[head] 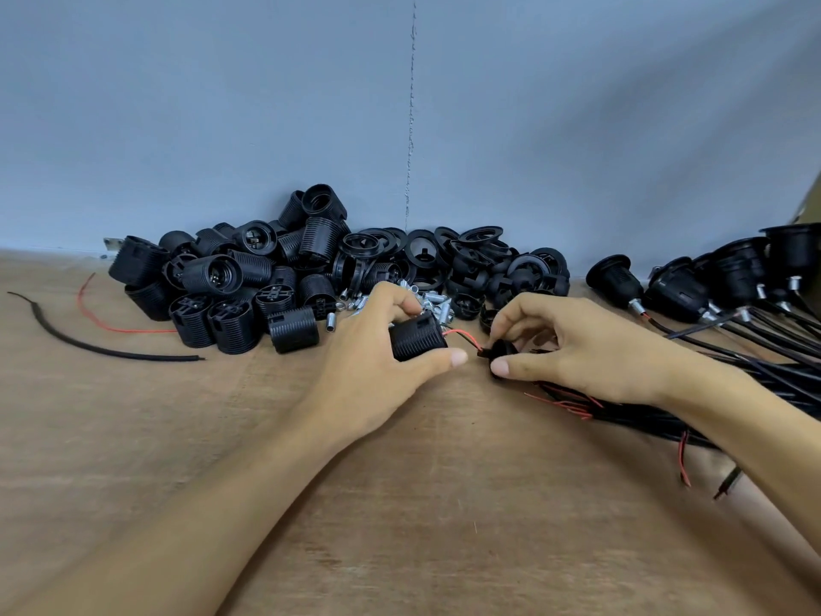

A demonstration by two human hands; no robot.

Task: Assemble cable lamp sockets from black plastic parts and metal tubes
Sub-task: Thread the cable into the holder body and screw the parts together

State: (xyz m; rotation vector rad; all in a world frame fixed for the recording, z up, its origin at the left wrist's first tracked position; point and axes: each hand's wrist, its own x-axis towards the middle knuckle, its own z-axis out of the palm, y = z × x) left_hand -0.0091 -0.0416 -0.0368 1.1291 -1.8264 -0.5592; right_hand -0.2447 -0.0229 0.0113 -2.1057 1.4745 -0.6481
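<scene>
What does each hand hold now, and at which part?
The left hand grips a ribbed socket body by its sides, thumb below, fingers on top. The right hand pinches a small black cap between thumb and fingers.

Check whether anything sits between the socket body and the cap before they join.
Only the red and black wires cross the gap between the socket body in the left hand and the cap in the right hand. Nothing else visible sits between them; the metal tubes lie behind the hands.
</scene>
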